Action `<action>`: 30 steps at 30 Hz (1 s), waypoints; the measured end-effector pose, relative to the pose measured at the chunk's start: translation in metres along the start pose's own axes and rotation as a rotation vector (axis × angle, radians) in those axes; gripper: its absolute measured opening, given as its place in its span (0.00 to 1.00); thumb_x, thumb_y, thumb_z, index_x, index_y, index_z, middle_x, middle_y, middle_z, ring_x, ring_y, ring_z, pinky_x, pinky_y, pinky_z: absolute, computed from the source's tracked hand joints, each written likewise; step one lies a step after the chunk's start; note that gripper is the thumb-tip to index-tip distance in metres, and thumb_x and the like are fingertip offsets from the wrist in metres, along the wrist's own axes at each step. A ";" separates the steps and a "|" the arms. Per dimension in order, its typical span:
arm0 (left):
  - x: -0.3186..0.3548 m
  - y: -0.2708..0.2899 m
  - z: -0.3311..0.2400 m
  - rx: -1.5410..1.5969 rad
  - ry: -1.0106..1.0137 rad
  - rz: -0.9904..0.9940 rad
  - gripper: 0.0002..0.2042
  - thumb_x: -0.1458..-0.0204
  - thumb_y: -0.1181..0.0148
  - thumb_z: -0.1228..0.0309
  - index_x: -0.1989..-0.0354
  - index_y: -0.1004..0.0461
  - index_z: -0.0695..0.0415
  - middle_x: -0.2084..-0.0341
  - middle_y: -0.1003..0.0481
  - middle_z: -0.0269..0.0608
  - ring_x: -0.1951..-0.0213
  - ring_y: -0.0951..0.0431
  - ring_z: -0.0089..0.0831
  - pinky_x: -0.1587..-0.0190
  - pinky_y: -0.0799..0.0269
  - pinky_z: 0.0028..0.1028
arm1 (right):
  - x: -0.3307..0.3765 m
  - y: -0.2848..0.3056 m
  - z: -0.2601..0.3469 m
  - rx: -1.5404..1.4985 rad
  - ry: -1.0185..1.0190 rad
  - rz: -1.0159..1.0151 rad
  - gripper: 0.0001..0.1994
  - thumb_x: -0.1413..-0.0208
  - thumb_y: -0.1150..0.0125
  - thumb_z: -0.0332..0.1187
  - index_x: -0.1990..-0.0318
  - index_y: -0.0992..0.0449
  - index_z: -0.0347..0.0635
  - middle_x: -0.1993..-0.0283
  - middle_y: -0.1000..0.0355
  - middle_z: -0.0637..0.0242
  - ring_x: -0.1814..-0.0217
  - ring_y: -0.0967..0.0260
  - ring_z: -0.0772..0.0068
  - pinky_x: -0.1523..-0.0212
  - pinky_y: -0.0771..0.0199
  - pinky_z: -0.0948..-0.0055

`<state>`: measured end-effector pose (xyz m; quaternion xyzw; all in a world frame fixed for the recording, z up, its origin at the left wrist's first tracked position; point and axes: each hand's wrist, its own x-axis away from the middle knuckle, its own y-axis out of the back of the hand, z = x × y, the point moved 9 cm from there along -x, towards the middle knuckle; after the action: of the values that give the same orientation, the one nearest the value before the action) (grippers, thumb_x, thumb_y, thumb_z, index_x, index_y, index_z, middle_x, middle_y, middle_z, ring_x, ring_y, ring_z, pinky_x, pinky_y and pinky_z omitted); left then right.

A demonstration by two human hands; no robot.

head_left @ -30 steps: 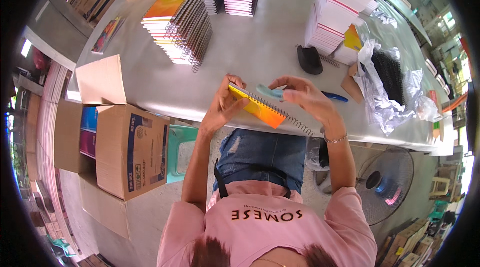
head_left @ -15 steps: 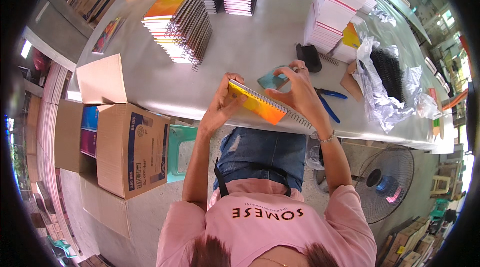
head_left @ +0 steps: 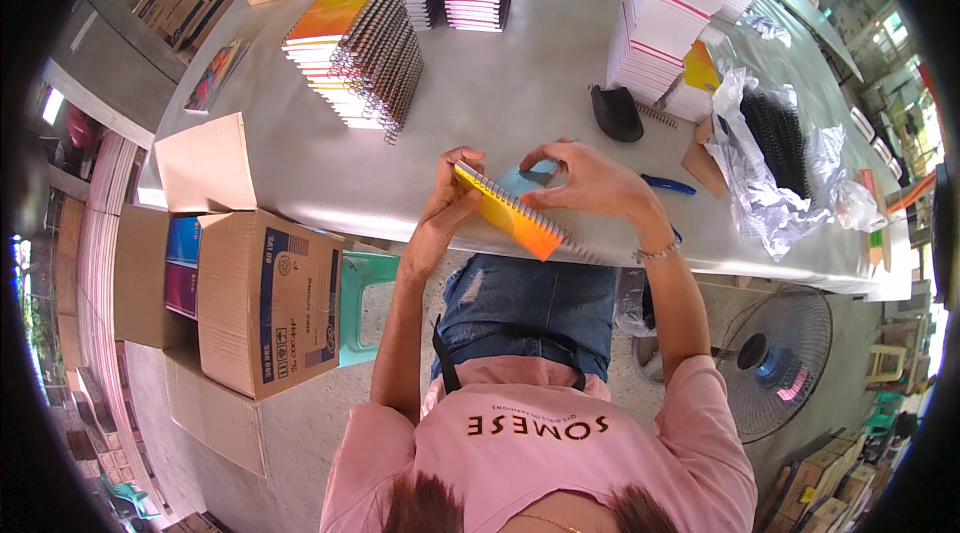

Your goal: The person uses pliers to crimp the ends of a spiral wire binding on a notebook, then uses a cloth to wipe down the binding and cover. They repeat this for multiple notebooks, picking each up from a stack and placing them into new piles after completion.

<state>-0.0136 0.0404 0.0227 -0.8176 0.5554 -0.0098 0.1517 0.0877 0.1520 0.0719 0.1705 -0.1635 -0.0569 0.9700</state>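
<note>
Centrally, orange spiral notebook (head_left: 508,218) held above table edge (head_left: 300,201), long axis upper-left to lower-right, left hand (head_left: 452,191) gripping upper corner, right hand (head_left: 590,181) pinching spine.

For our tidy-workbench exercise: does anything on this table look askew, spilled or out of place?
Mostly orderly. The stack of spiral notebooks leans, its layers stepped sideways rather than squared. A loose wire coil lies beside the black tool. The crumpled plastic bag of black coils sprawls open near the table's edge.

Open brown cardboard box (head_left: 265,298) with blue print, left of table (head_left: 480,113).
</note>
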 end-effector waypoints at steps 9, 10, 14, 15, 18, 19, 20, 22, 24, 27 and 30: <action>-0.004 0.000 -0.006 -0.075 0.005 -0.008 0.25 0.43 0.53 0.78 0.35 0.45 0.55 0.51 0.41 0.36 0.47 0.39 0.25 0.40 0.47 0.23 | -0.003 0.004 0.022 -0.037 0.125 -0.058 0.23 0.45 0.33 0.43 0.48 0.26 0.37 0.58 0.29 0.71 0.60 0.36 0.85 0.62 0.35 0.83; -0.007 0.000 -0.007 -0.065 0.017 -0.003 0.25 0.42 0.53 0.78 0.35 0.45 0.55 0.51 0.41 0.37 0.47 0.39 0.25 0.40 0.47 0.23 | -0.003 0.003 0.024 0.022 0.108 -0.093 0.22 0.45 0.33 0.43 0.48 0.26 0.37 0.58 0.29 0.71 0.61 0.37 0.85 0.62 0.35 0.83; -0.001 -0.005 -0.001 -0.023 0.000 0.017 0.25 0.42 0.53 0.78 0.35 0.45 0.55 0.50 0.40 0.36 0.47 0.39 0.25 0.39 0.47 0.23 | -0.001 -0.001 0.020 0.121 0.199 -0.174 0.21 0.45 0.33 0.42 0.49 0.25 0.39 0.61 0.30 0.72 0.64 0.38 0.85 0.63 0.35 0.84; -0.002 -0.004 0.001 -0.016 0.036 0.017 0.25 0.42 0.54 0.78 0.35 0.45 0.55 0.50 0.40 0.36 0.46 0.39 0.25 0.39 0.48 0.23 | -0.005 0.002 0.016 0.192 0.212 -0.220 0.21 0.45 0.33 0.42 0.49 0.25 0.39 0.60 0.30 0.72 0.64 0.38 0.85 0.63 0.35 0.83; -0.006 0.001 0.000 -0.005 0.071 0.026 0.26 0.42 0.54 0.79 0.34 0.45 0.54 0.52 0.40 0.36 0.47 0.39 0.24 0.39 0.48 0.23 | -0.014 0.008 0.012 0.190 0.199 -0.266 0.21 0.45 0.33 0.43 0.49 0.25 0.39 0.58 0.30 0.71 0.62 0.38 0.85 0.62 0.35 0.83; -0.007 -0.002 -0.002 -0.006 0.036 0.035 0.26 0.42 0.53 0.78 0.34 0.46 0.54 0.53 0.41 0.35 0.47 0.39 0.24 0.39 0.48 0.23 | -0.010 0.006 0.008 0.047 0.154 -0.216 0.22 0.45 0.33 0.43 0.49 0.25 0.39 0.56 0.29 0.70 0.61 0.38 0.85 0.62 0.34 0.82; -0.005 -0.005 -0.003 -0.001 0.006 0.041 0.26 0.42 0.53 0.78 0.33 0.46 0.53 0.54 0.41 0.35 0.47 0.39 0.24 0.39 0.48 0.24 | -0.007 0.002 0.003 -0.097 0.101 -0.162 0.22 0.45 0.33 0.43 0.49 0.25 0.38 0.55 0.29 0.69 0.60 0.37 0.85 0.61 0.34 0.82; -0.004 -0.002 0.003 0.025 0.035 0.022 0.27 0.42 0.52 0.78 0.33 0.46 0.53 0.55 0.41 0.34 0.47 0.39 0.24 0.39 0.49 0.24 | -0.002 0.008 0.004 -0.232 0.159 -0.183 0.22 0.45 0.33 0.43 0.49 0.25 0.38 0.54 0.29 0.69 0.62 0.37 0.86 0.62 0.34 0.83; -0.004 -0.001 0.002 0.015 0.046 0.016 0.27 0.42 0.52 0.77 0.32 0.46 0.53 0.55 0.42 0.34 0.47 0.40 0.25 0.38 0.49 0.24 | -0.002 0.006 0.007 -0.206 0.163 -0.149 0.22 0.45 0.33 0.43 0.48 0.25 0.38 0.54 0.29 0.69 0.64 0.37 0.87 0.62 0.35 0.83; -0.003 -0.003 -0.001 -0.004 0.053 0.031 0.28 0.42 0.52 0.77 0.32 0.46 0.53 0.54 0.42 0.35 0.46 0.40 0.25 0.38 0.50 0.24 | -0.001 -0.002 0.006 -0.084 0.130 -0.069 0.22 0.46 0.33 0.42 0.48 0.26 0.38 0.54 0.30 0.70 0.65 0.37 0.87 0.64 0.36 0.84; -0.004 -0.004 0.002 0.036 0.069 0.034 0.28 0.42 0.52 0.77 0.31 0.47 0.53 0.52 0.41 0.36 0.46 0.40 0.25 0.37 0.50 0.25 | -0.004 0.003 0.003 -0.163 0.197 -0.101 0.23 0.47 0.32 0.43 0.49 0.25 0.38 0.57 0.30 0.70 0.67 0.39 0.87 0.66 0.37 0.84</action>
<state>-0.0114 0.0454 0.0227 -0.8044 0.5737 -0.0453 0.1473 0.0829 0.1541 0.0741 0.1040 -0.0533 -0.1017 0.9879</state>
